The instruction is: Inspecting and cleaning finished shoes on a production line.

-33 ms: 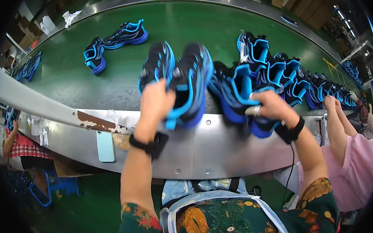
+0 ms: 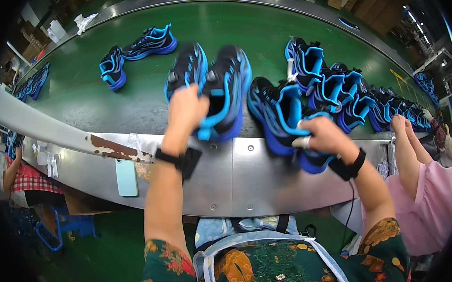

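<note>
Green surface (image 2: pixel 239 24) arcs across the workplace, edged on the near side by a steel ledge (image 2: pixel 239 184); a row of black-and-blue sneakers (image 2: pixel 331 86) curves away to the right, where a worker in pink (image 2: pixel 429 206) has both hands among the shoes; a white bar (image 2: pixel 44 123) with flaking paint juts in from the left; two loose sneakers (image 2: pixel 154 43) lie at the back left; nearer, the left pair (image 2: pixel 233 73) sits side by side, toes away, heels toward the ledge; the right pair (image 2: pixel 278 109) is just beside it, one shoe partly over the ledge and partly covered; the left hand (image 2: pixel 187 110) has its fingers gripping the left pair at the heels; the right hand (image 2: pixel 325 134) curls its fingers onto the right pair's heels; whether either pair is lifted cannot be told; a pale-teal phone-like item (image 2: pixel 127 178) lies on the ledge; black straps (image 2: pixel 170 159) circle both wrists.
</note>
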`<state>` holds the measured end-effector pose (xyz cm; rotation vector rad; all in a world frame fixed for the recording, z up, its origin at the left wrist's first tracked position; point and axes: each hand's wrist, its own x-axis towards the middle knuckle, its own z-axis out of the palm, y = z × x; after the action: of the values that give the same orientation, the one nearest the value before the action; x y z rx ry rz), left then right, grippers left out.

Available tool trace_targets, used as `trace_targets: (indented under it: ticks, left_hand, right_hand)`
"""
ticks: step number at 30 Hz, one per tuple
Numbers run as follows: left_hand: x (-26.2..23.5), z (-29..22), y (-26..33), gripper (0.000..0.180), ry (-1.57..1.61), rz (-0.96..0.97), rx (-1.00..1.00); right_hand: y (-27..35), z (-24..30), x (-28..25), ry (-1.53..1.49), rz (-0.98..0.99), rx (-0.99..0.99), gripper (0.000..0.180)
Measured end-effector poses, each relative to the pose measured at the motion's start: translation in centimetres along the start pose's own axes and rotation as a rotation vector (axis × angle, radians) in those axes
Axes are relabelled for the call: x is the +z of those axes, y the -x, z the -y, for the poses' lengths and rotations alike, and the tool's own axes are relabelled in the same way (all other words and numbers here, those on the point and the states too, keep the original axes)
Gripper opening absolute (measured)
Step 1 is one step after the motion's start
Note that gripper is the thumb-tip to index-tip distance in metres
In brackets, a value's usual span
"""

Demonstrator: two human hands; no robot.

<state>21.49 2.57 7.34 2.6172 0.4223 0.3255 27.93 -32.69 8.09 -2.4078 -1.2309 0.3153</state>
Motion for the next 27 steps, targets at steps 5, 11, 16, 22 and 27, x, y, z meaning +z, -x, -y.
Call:
trace_targets:
  ticks: [5, 11, 16, 22, 27]
  left_hand:
    - [1.6, -0.8, -5.1, 0.027, -0.178, -0.396, 0.049]
    - [-1.5, -6.0, 9.9, 0.012, 0.428, -0.228, 0.254]
    - [-4.2, -6.3, 22.3, 0.007, 0.467, -0.1, 0.176]
    - [2.5, -7.3, 26.6, 0.003, 0.474, 0.372, 0.335]
    - [3.0, -6.7, 26.3, 0.006, 0.578, 0.429, 0.346]
  right_hand:
    - [3.1, 7.9, 4.7, -0.07, -0.058, 0.012, 0.035]
    - [4.6, 14.3, 9.5, -0.402, -0.001, 0.028, 0.05]
    - [6.9, 13.3, 4.5, -0.748, 0.365, -0.344, 0.039]
    - [3.4, 6.7, 0.7, -0.558, 0.297, -0.107, 0.06]
    - [0.7, 8.5, 3.6, -0.256, 0.344, -0.313, 0.066]
